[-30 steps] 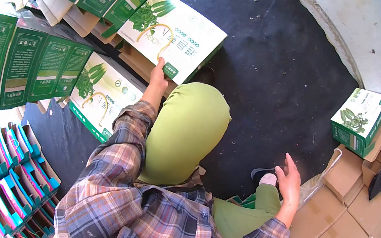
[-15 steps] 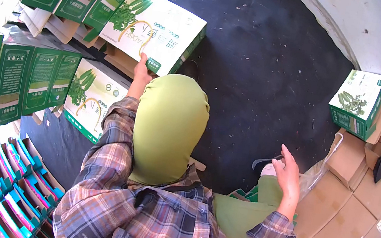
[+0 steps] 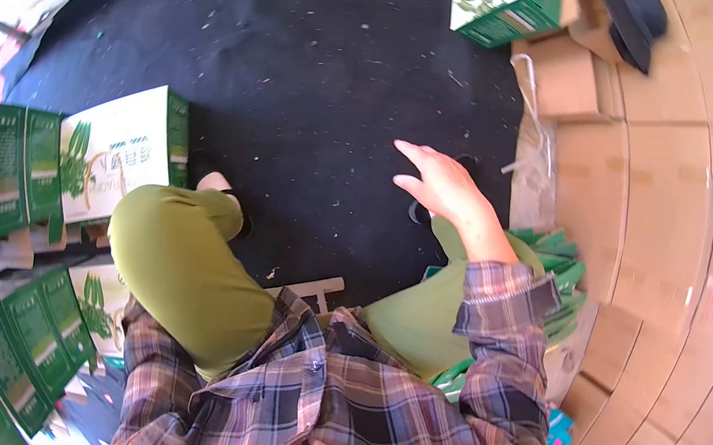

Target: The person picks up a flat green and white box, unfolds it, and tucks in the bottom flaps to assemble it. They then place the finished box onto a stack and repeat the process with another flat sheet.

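My right hand (image 3: pixel 449 187) is raised over the black floor covering (image 3: pixel 329 105), fingers spread and nothing in them. Below its wrist, beside my right leg, lies a bunch of green folded pieces (image 3: pixel 560 275). My left hand is out of sight; its plaid sleeve (image 3: pixel 154 363) runs down behind my left knee (image 3: pixel 170 238). Beyond that knee stands a white and green printed carton (image 3: pixel 117 159) with a radish picture, at the end of a row of green cartons (image 3: pixel 3 163). Another printed carton (image 3: pixel 100 298) is partly hidden by my knee and sleeve.
Brown cardboard boxes (image 3: pixel 664 217) are stacked along my right side. A printed green and white carton (image 3: pixel 488 1) sits at the upper right, next to an open brown box (image 3: pixel 561 73) and a dark hat-like object (image 3: pixel 630 23). A second row of green cartons (image 3: pixel 27 332) stands lower left.
My view has swung to the right. My left hand, which was on the upper printed carton, has gone out of sight behind my knee. My right hand stays raised and open.
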Demonstrator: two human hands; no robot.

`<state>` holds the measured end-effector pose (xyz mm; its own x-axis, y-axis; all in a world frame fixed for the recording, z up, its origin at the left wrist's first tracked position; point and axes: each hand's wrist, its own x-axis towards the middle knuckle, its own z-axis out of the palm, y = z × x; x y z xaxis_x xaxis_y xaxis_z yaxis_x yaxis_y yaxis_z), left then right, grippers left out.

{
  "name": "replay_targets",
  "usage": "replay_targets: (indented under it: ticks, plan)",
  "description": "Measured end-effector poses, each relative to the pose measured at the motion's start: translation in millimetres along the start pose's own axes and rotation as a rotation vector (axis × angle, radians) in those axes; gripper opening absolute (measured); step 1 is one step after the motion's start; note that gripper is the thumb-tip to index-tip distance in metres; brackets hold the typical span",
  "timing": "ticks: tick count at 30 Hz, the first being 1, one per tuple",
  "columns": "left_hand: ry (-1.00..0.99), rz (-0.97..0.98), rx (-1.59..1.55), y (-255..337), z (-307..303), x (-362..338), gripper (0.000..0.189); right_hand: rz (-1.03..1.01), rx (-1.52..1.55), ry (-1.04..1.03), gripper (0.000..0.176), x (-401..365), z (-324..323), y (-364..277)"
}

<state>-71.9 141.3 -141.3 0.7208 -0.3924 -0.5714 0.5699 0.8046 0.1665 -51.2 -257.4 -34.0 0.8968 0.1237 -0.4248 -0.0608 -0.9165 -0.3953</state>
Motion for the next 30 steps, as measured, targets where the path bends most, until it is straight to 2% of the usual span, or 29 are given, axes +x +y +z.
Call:
replay_targets:
  ticks: [2,4,5,6,7,8,9,11,13,15,17,18,19,20,21,23,24,26,27,29,30]
  plan:
    - [-0.025,0.075,0.01,11,24,-34,0.043,-0.111,-0.016,0.122,0.053,-3,1,3]
    - [0.087,0.348,0.139,65,32,-65,0.039,-0.087,0.026,0.127,0.053,-8,-11,-2]
    - [0.281,0.59,0.563,110,21,-61,0.043,-0.081,0.062,0.119,0.052,-11,-15,-3]
    - [0.466,0.829,0.99,154,13,-54,0.049,-0.134,0.047,0.206,0.051,-11,-13,1]
    - [0.383,0.949,0.91,130,73,-69,0.046,-0.11,0.052,0.22,0.051,-13,-17,1]
    - [0.335,1.045,1.071,110,127,-82,0.045,-0.117,0.1,0.237,0.05,-16,-25,-1]
    - [0.191,1.151,1.174,101,155,-88,0.042,-0.123,0.147,0.255,0.049,-20,-32,-4]
    - [0.108,1.239,1.331,62,212,-90,0.04,-0.134,0.22,0.342,0.047,-24,-41,-2]
    - [-0.01,1.1,1.565,36,236,-79,0.04,-0.217,0.337,0.52,0.041,-36,-48,2]
    - [-0.249,0.85,1.675,22,230,-45,0.042,-0.234,0.485,0.648,0.039,-45,-51,11]
    - [-0.175,0.626,1.844,6,201,1,0.043,-0.186,0.628,0.71,0.035,-73,-64,16]
    - [-0.067,0.57,2.123,-2,183,14,0.047,-0.146,0.673,0.767,0.035,-88,-65,24]
    - [-0.354,0.772,2.447,8,147,28,0.054,-0.111,0.719,0.816,0.034,-103,-65,32]
    - [-0.342,0.377,2.607,5,152,22,0.06,-0.074,0.732,0.899,0.033,-118,-62,43]
    - [-0.304,0.204,2.673,1,150,25,0.063,-0.04,0.744,0.983,0.032,-134,-57,59]
    - [-0.285,0.177,2.427,-11,167,17,0.065,0.116,0.65,1.16,0.028,-164,-31,110]
    - [-0.291,0.18,2.432,-14,172,17,0.065,0.247,0.567,1.229,0.026,-183,-17,132]
    - [-0.308,0.368,2.331,-19,177,16,0.063,0.435,0.45,1.352,0.025,-231,18,178]
    - [-0.315,0.367,2.332,-21,177,16,0.063,0.491,0.418,1.413,0.025,-257,39,202]
    - [-0.277,0.376,2.47,-20,174,19,0.061,0.763,0.262,1.484,0.027,-315,77,231]
    - [-0.29,0.376,2.472,-17,170,23,0.061,0.849,0.335,1.552,0.029,-344,102,251]
